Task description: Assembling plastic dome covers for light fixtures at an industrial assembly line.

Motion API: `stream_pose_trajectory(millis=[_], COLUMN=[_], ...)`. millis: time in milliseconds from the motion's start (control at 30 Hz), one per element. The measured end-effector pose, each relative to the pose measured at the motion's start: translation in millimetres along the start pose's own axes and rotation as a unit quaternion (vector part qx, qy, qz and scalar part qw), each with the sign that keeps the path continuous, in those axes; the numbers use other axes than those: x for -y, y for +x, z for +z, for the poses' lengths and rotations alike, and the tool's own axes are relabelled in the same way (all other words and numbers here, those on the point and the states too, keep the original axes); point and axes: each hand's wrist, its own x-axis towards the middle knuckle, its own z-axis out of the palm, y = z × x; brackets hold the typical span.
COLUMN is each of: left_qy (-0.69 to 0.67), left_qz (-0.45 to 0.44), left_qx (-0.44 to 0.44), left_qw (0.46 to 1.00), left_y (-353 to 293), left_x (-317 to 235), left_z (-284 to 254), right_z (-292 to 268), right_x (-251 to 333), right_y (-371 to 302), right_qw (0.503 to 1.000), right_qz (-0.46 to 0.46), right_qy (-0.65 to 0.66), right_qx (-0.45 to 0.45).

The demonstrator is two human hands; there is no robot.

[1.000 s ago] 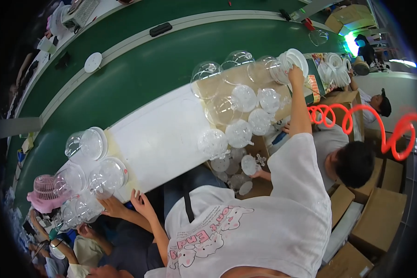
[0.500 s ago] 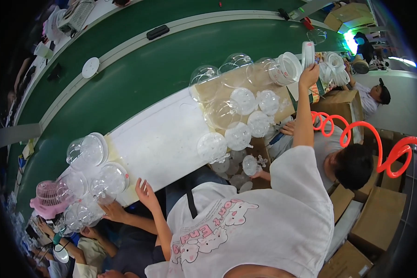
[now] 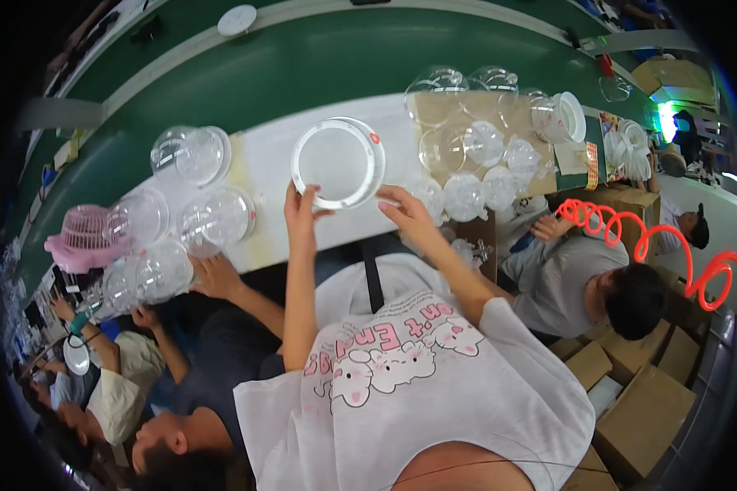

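In front of me, above the white board (image 3: 270,147), a round white plastic ring (image 3: 299,159) with a small red sticker faces up. My left hand (image 3: 305,209) pinches its lower left rim, fingers over the edge. My right hand (image 3: 408,214) is at the lower right of the ring, thumb and fingers apart, fingertips close to the rim; whether they touch it is unclear. To the right, clear plastic domes (image 3: 442,151) and smaller clear round pieces (image 3: 465,196) sit on and beside a cardboard sheet (image 3: 499,114). More white rings (image 3: 571,119) stand beyond them.
Clear domes on white bases (image 3: 213,217) sit at the left, near a co-worker's hand (image 3: 217,277) and a pink cage-like piece (image 3: 86,237). A green conveyor belt (image 3: 327,69) runs behind. At right are a co-worker (image 3: 549,274), a red coiled hose (image 3: 647,237) and cardboard boxes (image 3: 647,413).
My right hand has brought a white ring from the far right to the middle. My left hand has moved up to it and taken its rim. The view has turned right.
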Motion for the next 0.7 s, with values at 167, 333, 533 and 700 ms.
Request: stream_pose_trajectory(millis=[167, 333, 533, 700], left_qy=[0.382, 0.479, 0.496, 0.513], left_qz=[-0.043, 0.193, 0.195, 0.236], left_qx=[0.055, 0.039, -0.057, -0.031], left_qw=[0.921, 0.855, 0.844, 0.825], left_y=[51.7, 80.0, 49.1, 10.5], left_x=[42.2, 62.7, 83.6, 100.2], left_z=[-95.5, -100.8, -96.6, -58.8], right_z=[-71.9, -85.5, -79.7, -69.4], right_x=[-3.9, -42.9, -60.8, -50.8], right_y=[-27.6, -34.7, -8.9, 15.7], right_qw=[0.881, 0.786, 0.842, 0.938], right_qz=[-0.073, -0.069, -0.053, -0.042], right_qy=[-0.467, -0.606, -0.532, -0.345], right_qx=[0.001, 0.099, 0.069, -0.008])
